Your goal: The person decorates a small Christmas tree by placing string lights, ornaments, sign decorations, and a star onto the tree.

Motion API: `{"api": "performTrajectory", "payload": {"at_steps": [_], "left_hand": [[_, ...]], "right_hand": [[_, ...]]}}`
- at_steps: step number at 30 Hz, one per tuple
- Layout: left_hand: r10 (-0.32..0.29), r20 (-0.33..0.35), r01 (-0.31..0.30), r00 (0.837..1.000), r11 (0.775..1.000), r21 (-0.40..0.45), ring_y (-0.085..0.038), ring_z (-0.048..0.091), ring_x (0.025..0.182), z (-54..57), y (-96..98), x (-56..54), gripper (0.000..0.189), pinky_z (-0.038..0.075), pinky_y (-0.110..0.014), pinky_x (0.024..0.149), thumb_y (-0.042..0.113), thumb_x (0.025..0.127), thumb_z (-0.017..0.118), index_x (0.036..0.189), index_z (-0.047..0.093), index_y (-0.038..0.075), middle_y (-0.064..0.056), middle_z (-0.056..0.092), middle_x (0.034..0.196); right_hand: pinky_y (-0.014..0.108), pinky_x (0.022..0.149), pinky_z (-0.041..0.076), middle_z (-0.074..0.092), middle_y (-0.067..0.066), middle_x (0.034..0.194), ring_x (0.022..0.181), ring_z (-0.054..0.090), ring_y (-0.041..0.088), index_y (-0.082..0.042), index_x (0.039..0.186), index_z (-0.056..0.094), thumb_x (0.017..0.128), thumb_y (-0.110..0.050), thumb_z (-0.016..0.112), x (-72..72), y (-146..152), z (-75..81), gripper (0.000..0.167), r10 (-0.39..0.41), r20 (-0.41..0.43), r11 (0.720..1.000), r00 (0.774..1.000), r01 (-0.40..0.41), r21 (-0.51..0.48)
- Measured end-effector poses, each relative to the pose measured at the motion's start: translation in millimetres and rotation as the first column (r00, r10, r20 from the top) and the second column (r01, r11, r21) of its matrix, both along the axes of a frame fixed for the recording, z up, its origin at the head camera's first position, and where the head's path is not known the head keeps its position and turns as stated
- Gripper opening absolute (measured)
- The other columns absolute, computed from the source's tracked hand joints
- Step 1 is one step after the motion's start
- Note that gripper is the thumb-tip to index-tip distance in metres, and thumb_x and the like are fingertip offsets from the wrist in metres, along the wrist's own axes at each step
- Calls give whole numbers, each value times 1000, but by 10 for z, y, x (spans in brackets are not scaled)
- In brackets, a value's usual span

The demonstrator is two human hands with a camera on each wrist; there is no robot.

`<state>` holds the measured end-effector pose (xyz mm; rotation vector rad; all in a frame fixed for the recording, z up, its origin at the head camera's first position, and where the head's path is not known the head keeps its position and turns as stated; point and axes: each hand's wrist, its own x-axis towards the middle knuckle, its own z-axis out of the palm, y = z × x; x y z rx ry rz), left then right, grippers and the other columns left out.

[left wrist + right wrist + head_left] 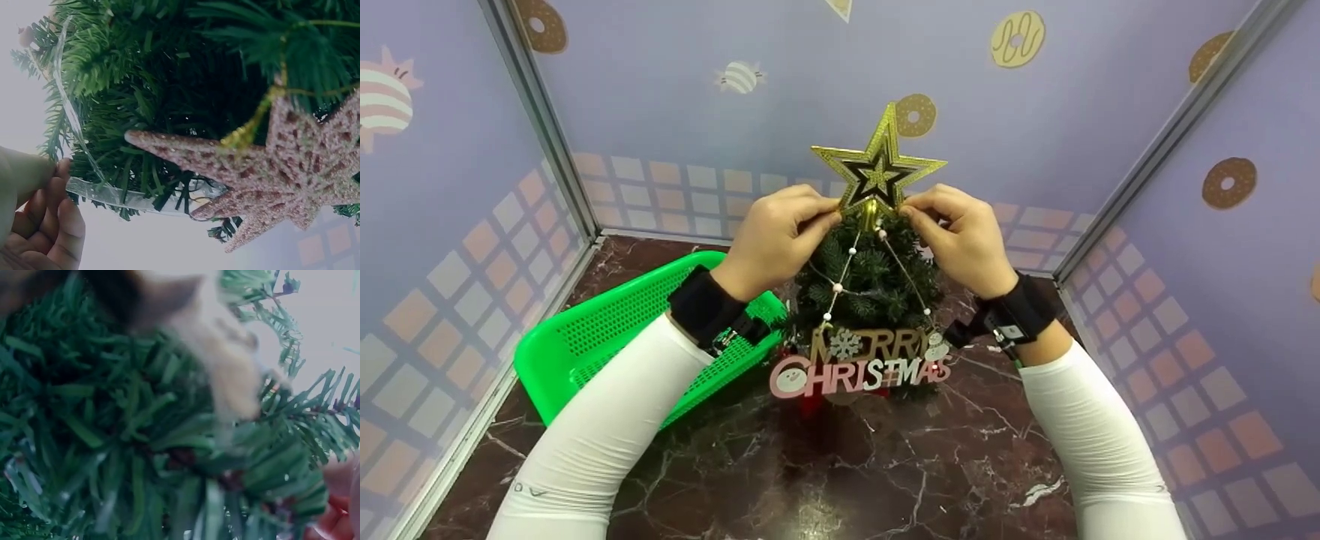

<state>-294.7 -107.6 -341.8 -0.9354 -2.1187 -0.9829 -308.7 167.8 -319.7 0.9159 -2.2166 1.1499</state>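
Observation:
A gold star (877, 176) with dark inner outlines stands upright at the top of a small Christmas tree (866, 281). My left hand (780, 236) pinches its lower left point between thumb and fingers. The lower right point is pinched by my right hand (964, 236). A beaded string (838, 288) runs down from the treetop to a "Merry Christmas" sign (859, 377) at the front. In the left wrist view, a pink glittery star ornament (298, 174) hangs among the branches. Green needles and a blurred pale object fill the right wrist view, with part of my right hand at its edge.
A green perforated plastic basket (536, 360) stands left of the tree, partly behind my left arm. Dark marbled tabletop (840, 480) lies in front. Patterned lilac panels (660, 97) enclose the back and both sides.

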Motion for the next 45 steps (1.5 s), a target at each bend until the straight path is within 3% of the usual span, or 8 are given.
{"api": "performTrajectory", "payload": {"at_steps": [4, 12, 22, 27, 29, 32, 39, 45], "left_hand": [[-1, 2, 1, 1000, 1000, -5, -27, 67, 86, 4, 19, 0, 26, 59, -41, 98, 14, 105, 69, 122, 77, -4, -16, 78, 104], [8, 39, -8, 999, 1000, -18, -30, 69, 96, -8, -11, -8, 29, 40, -39, 127, 18, 108, 65, 127, 76, -2, -16, 78, 107], [32, 72, -31, 997, 999, -11, -28, 68, 102, -53, -101, -8, 32, 38, -40, 128, 24, 111, 61, 132, 74, 2, -14, 78, 112], [36, 70, -37, 997, 999, 19, -23, 67, 101, -103, -228, -24, 33, 53, -31, 102, 25, 111, 61, 134, 73, 4, -11, 76, 116], [34, 80, -38, 996, 998, 49, -22, 68, 101, -145, -317, -35, 34, 54, -27, 90, 25, 111, 62, 134, 71, 3, -12, 75, 117], [44, 118, -56, 992, 993, 102, -22, 70, 106, -242, -487, -40, 35, 57, -26, 90, 23, 109, 64, 137, 69, 1, -13, 74, 119], [158, 233, -189, 960, 975, 114, -28, 65, 125, -569, -902, -17, 43, 51, -44, 108, 28, 109, 66, 145, 64, 6, -15, 69, 137], [245, 292, -271, 925, 961, 53, -35, 58, 138, -808, -1235, 42, 49, 45, -53, 117, 32, 111, 63, 152, 59, 6, -18, 63, 148]], "right_hand": [[20, 62, 49, 71, 6, 85, 67, 58, 12, -4, 105, 82, 102, -12, 74, 5, 4, -17, 11, -15, 26, 1000, 1000, 15, -24], [17, 61, 48, 71, 7, 86, 66, 59, 6, -5, 106, 82, 104, -12, 72, -6, 25, -48, 12, -5, 34, 999, 999, 7, -49], [20, 65, 52, 71, 2, 91, 72, 62, 13, -7, 110, 82, 103, -14, 74, -20, 36, -56, 13, 6, 34, 999, 999, -4, -39], [20, 67, 55, 73, 0, 94, 74, 65, 17, -6, 110, 82, 103, -16, 73, -10, 90, -69, 14, -14, 36, 998, 999, 16, -62], [20, 68, 54, 74, 0, 94, 75, 65, 14, -6, 111, 82, 103, -15, 74, -4, 127, -79, 14, -22, 37, 996, 999, 25, -80], [19, 69, 53, 74, 0, 93, 76, 65, 11, -5, 111, 81, 102, -13, 74, 2, 203, -104, 14, -32, 27, 994, 999, 35, -102], [19, 62, 54, 72, -1, 95, 73, 65, 8, -6, 113, 81, 102, -12, 74, -44, 480, -252, 14, -103, 31, 984, 994, 106, -141], [16, 73, 57, 75, 5, 106, 81, 69, 5, -5, 114, 81, 103, -11, 74, -74, 747, -507, 15, -207, 103, 962, 973, 221, -158]]}}
